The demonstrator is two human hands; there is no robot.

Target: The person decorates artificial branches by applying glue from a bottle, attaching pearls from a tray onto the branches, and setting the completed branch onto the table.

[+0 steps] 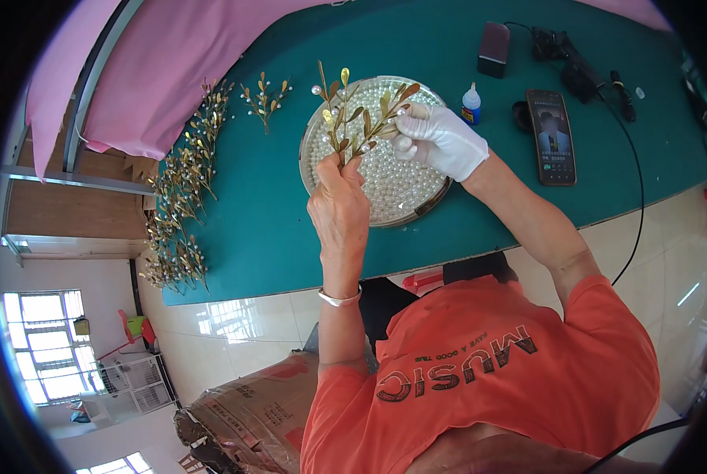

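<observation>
My left hand [338, 207], bare and with a silver bangle at the wrist, is closed round the lower stems of a gold leaf sprig [357, 118]. The sprig stands upright over a round tray [308, 162] full of white pearl beads [393, 189]. My right hand [440, 141] wears a white glove. Its thumb and forefinger pinch what looks like a small pearl bead [402, 111] against a right-hand twig of the sprig. The gloved fingers partly hide that twig.
Left lie a pile of beaded sprigs [184, 205] and one single sprig [266, 101]. A small glue bottle [470, 104], a phone [552, 138], a dark box [493, 49] and black cables [579, 75] occupy the right of the green table [251, 261]. A cardboard box [251, 411] stands below.
</observation>
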